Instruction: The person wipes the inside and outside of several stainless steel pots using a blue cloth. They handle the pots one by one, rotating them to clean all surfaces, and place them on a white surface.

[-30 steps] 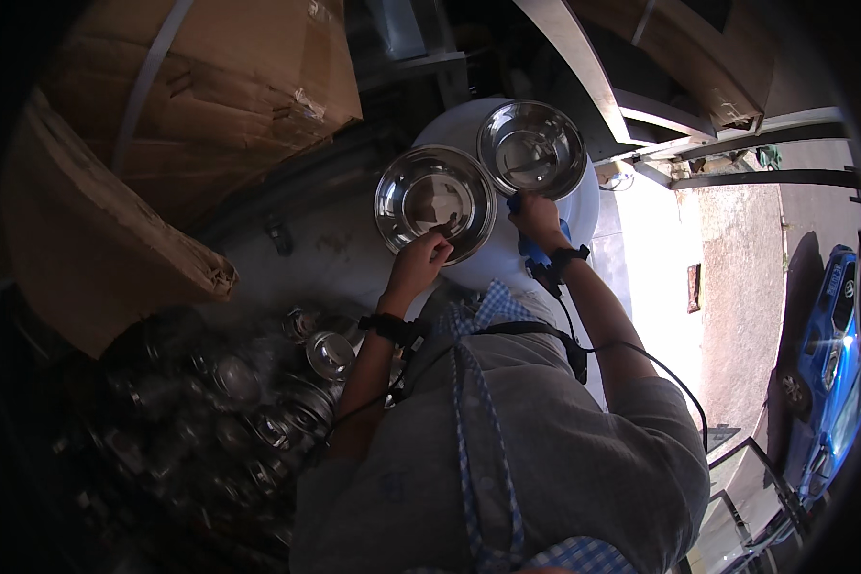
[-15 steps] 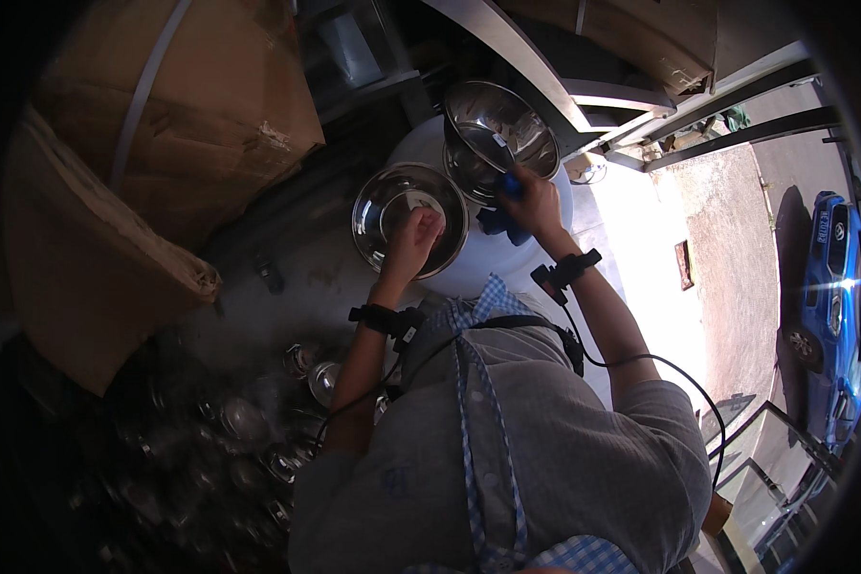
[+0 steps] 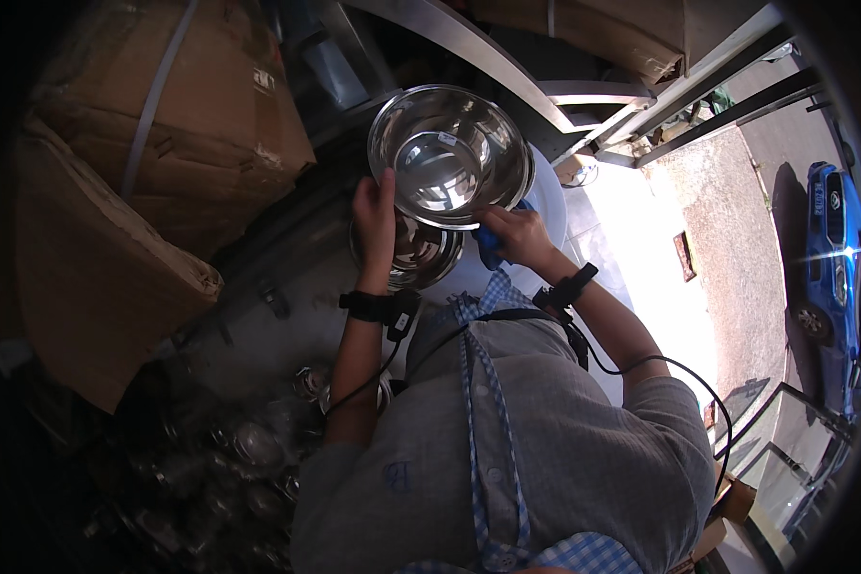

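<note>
Lower left, near: heap of small steel vessels (image 3: 230, 450), dim, detail unclear. Black wristbands (image 3: 378, 306) on both forearms. Left hand (image 3: 375, 212) up, fingers curled over left rim of upper steel bowl (image 3: 448, 155), gripping it. Right hand (image 3: 515, 237) closed on blue cloth (image 3: 491, 251), pressed against bowl's lower right rim. Second steel bowl (image 3: 421, 256) just below and behind, partly hidden. Bowl held tilted, mouth toward camera. Beyond: cardboard boxes (image 3: 163, 124) left, blue car (image 3: 832, 258) far right.
</note>
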`<state>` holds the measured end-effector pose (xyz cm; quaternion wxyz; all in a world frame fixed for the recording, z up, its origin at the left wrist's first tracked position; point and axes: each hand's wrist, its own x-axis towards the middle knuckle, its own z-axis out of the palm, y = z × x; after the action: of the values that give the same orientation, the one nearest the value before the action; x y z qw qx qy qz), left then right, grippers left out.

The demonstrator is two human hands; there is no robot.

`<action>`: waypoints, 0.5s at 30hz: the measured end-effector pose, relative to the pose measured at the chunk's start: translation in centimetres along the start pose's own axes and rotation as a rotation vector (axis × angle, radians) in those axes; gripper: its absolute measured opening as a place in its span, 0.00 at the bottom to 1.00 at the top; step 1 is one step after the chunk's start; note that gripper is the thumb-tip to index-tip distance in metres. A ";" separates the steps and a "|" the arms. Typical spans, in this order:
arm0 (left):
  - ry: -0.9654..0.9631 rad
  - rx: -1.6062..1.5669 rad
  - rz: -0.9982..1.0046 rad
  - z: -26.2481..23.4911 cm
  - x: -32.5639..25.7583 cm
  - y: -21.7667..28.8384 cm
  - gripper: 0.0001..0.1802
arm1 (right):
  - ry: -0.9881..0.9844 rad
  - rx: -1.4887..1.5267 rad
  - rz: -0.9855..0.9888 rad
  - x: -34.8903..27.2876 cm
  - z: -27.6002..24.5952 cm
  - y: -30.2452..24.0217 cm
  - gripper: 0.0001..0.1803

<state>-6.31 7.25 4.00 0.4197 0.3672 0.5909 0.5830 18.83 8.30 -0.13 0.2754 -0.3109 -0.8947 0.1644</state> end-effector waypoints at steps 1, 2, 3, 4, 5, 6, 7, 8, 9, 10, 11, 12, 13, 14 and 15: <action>0.013 0.038 0.001 0.2 0.1 0.1 0.15 | 0.001 0.001 -0.006 0.1 0.0 0.1 0.30; 0.060 -0.060 0.008 0.8 0.2 0.0 0.14 | 0.002 0.003 -0.011 0.2 0.0 0.2 0.30; 0.107 -0.156 0.013 1.6 0.2 -0.1 0.13 | -0.020 0.010 -0.004 0.5 -0.2 0.1 0.31; 0.155 -0.252 0.019 2.2 0.3 -0.2 0.13 | -0.041 0.018 0.003 0.8 -0.4 -0.1 0.32; 0.166 -0.244 0.032 2.0 0.4 -0.5 0.11 | -0.063 0.027 0.009 1.2 -0.7 -0.4 0.32; 0.173 -0.237 0.044 1.7 0.6 -1.1 0.10 | -0.076 0.024 0.048 1.4 -1.1 -0.8 0.33; 0.181 -0.230 0.057 1.3 0.8 -1.6 0.10 | -0.090 0.023 0.086 1.5 -1.5 -1.3 0.34; 0.176 -0.218 0.124 0.8 1.0 -2.1 0.09 | -0.103 0.022 0.123 1.5 -1.6 -1.5 0.36; 0.173 -0.208 0.188 0.6 1.0 -1.8 0.08 | -0.084 0.082 0.149 1.2 -1.6 -1.3 0.37; 0.171 -0.198 0.253 0.5 1.0 -1.5 0.08 | -0.046 0.100 0.162 1.0 -1.8 -1.1 0.37; 0.258 -0.203 0.232 0.4 0.5 -1.4 0.08 | -0.008 0.119 0.174 0.8 -2.0 -1.0 0.37; 0.252 -0.163 0.250 0.3 0.0 -0.6 0.11 | 0.030 0.136 0.186 0.7 -2.2 -0.8 0.37; 0.246 -0.123 0.269 0.1 -0.3 0.0 0.14 | 0.034 0.125 0.220 0.6 -2.2 -0.5 0.36; 0.241 -0.083 0.287 -0.2 -0.6 0.2 0.18 | 0.028 0.120 0.228 0.5 -2.3 -0.3 0.36; 0.246 -0.073 0.321 -0.5 -0.8 0.2 0.18 | 0.022 0.120 0.232 0.6 -2.4 -0.2 0.36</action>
<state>-6.50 6.29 4.21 0.2591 0.3671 0.5503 0.7037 19.72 8.85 2.12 0.2824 -0.3970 -0.8383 0.2449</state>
